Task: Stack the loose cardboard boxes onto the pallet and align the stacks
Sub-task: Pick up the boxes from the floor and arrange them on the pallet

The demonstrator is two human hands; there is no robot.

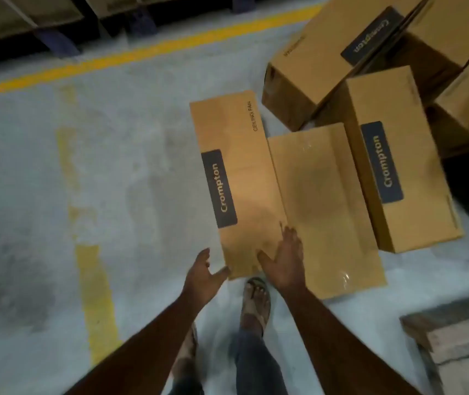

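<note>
The left hand [203, 276] is spread, fingertips at the near left corner of the Crompton ceiling-fan box [237, 178] lying long on the grey floor [56, 181]. The right hand [286, 255] lies flat on its near right edge, gripping nothing. It looks stiff, smooth, probably hefty; better clamped along both long sides. The wooden pallet [455, 346] waits at the right.
</note>
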